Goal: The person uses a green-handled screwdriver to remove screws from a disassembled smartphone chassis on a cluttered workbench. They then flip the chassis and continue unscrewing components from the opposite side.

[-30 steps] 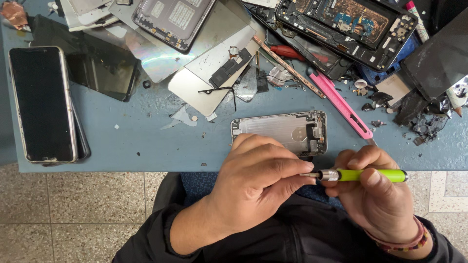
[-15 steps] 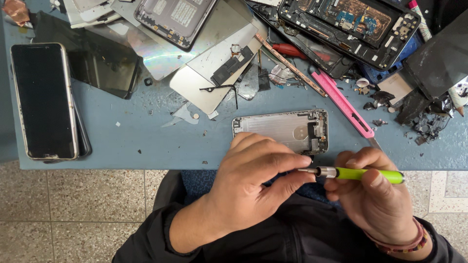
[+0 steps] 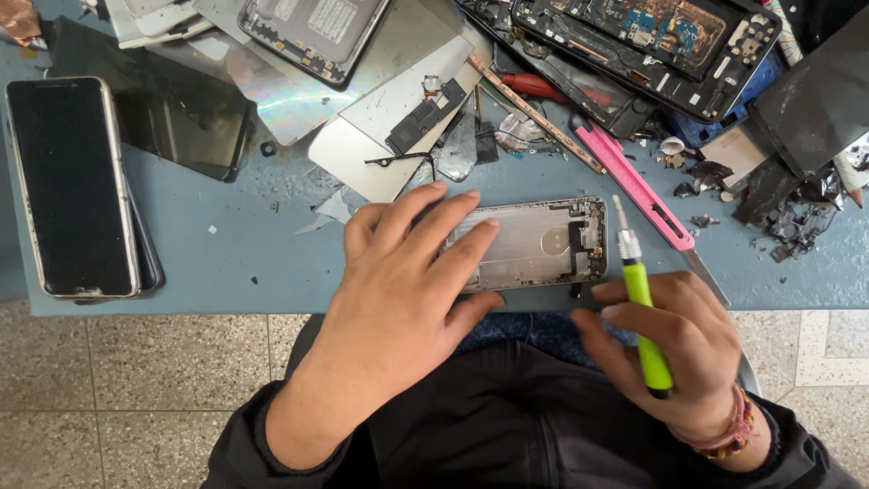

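Phone housing (image 3: 543, 243), silver and opened, is lying at the desk's (image 3: 253, 272) near edge. Left hand (image 3: 407, 290) is pressing flat on it, fingers spread. Right hand (image 3: 674, 349) is gripping a green screwdriver (image 3: 644, 303), tip pointing up beside the housing.

I am at a phone repair bench: my blue worktable (image 3: 226, 272) is strewn with gutted black phone frames showing circuit boards (image 3: 652, 45), loose dark glass screen panels (image 3: 172, 118), small broken parts and a pink plastic utility knife (image 3: 634, 181), above a speckled tiled floor (image 3: 136, 389).
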`<state>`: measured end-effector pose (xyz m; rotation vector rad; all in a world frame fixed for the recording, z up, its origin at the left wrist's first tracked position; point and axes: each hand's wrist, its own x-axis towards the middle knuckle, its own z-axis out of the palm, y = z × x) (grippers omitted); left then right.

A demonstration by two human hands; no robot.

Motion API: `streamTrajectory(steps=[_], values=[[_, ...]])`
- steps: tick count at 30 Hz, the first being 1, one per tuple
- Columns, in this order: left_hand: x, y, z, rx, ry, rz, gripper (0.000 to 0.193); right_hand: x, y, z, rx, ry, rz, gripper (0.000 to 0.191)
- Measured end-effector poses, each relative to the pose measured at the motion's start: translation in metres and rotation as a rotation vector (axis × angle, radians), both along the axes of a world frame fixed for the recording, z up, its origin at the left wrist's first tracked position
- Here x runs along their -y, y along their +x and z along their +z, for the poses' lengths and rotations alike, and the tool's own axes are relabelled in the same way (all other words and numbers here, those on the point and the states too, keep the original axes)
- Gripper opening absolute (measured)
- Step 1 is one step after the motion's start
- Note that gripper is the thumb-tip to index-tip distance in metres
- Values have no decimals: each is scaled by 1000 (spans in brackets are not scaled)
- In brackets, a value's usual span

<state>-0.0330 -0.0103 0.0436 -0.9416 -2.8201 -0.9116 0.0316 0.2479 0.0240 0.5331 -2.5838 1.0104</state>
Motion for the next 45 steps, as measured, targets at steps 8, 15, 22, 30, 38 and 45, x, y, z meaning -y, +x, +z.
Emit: streamTrajectory(steps=[8, 15, 22, 30, 38, 45], values=[[1, 0, -3, -41, -2, 10, 60, 7, -2, -4, 12, 51, 5, 38], [1, -1, -7, -81, 14, 10, 58, -24, 6, -5, 56, -184, -123, 26], [2, -4, -10, -132, 52, -8, 58, -49, 14, -16, 28, -196, -339, 12], [7, -10, -18, -180, 135, -41, 51, -53, 17, -12, -20, -140, -265, 34], [7, -11, -21, -184, 146, -65, 52, -42, 15, -7, 37, -348, -157, 14], [7, -10, -22, -173, 139, -93, 54, -18, -10, 9, 53, -96, -100, 26]])
